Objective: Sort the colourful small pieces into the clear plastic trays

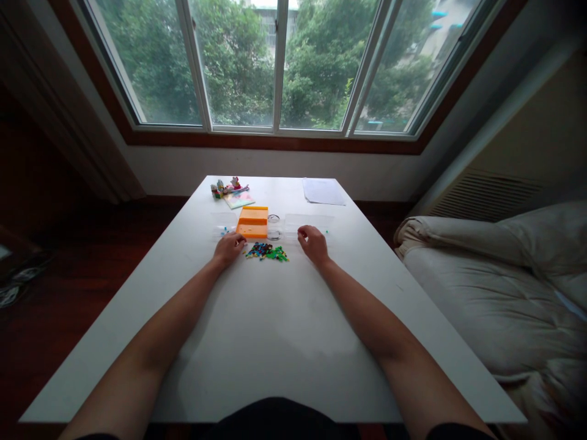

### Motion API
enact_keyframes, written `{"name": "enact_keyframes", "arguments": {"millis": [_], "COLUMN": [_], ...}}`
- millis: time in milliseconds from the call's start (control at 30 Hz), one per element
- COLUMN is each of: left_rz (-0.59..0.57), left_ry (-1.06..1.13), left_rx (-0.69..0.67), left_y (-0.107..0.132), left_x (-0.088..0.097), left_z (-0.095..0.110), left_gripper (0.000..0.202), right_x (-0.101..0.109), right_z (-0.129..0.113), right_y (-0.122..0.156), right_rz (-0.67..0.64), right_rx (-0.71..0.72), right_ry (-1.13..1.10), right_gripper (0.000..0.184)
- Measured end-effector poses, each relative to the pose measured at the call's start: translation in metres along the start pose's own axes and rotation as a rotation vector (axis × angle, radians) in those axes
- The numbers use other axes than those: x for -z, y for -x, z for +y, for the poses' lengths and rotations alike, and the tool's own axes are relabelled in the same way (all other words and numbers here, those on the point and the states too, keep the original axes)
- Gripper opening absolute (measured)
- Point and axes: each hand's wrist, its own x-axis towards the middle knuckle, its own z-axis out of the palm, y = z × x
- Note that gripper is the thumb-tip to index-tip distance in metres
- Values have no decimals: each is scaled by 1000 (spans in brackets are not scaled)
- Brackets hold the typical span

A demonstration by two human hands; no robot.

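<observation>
White papers [324, 191]: you can read no text on them.
Orange plastic case [253, 223]: no brand or number legible to you.

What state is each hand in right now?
Left hand: curled near the orange tray; anything held cannot be told.
Right hand: curled near the right-side clear tray; anything held cannot be told.

Home rm w/ cushioned sofa [477, 293], wd floor [105, 250], curtain [68, 110] & lg window [243, 67]

From the head, the single wide view faced forward and down across the worktop [275, 318], reaching the window [277, 67] well beyond.
</observation>
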Motion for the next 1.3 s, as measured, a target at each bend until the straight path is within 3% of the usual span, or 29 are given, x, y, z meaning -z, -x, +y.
{"name": "enact_keyframes", "arguments": {"millis": [200,400,567,833,1300], "left_rz": [-27,-28,-6,-17,-130], "left_ry": [6,36,91,111,175], "left_rx": [-5,-44,-118,-243,-237], "left_y": [3,2,2,4,5], "left_x": [2,-1,-5,-3,12], "left_z": [6,0,-2,5,6], "left_gripper": [17,19,20,20,13], "right_x": [17,14,3,-3,-5], "right_z": [32,50,40,8,10], "right_y": [-5,-6,-2,7,9], "right_rz": [144,198,165,-1,-72], "right_rx": [-144,-216,-119,82,104], "right_ry": [66,117,82,-22,-64], "right_gripper": [18,21,19,17,14]}}
